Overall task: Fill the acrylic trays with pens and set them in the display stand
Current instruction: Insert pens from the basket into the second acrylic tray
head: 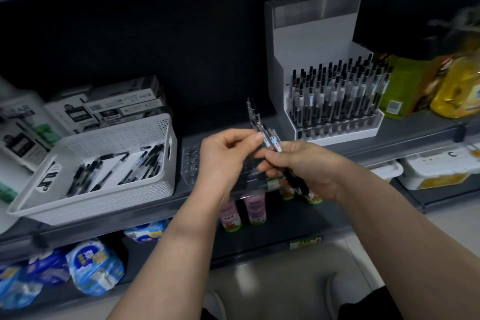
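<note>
Several pens (grips down) held by right hand, w/ left hand pinching one.

Single head-worn view, forward and down, close over shelf.

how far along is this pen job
Done: one full tray sits in the white display stand. In hand: the left hand and right hand both hold a bunch of pens over a clear acrylic tray on the shelf, its visible holes empty. Left: loose pens lie in the white basket; that tray needs filling and placing.
</note>
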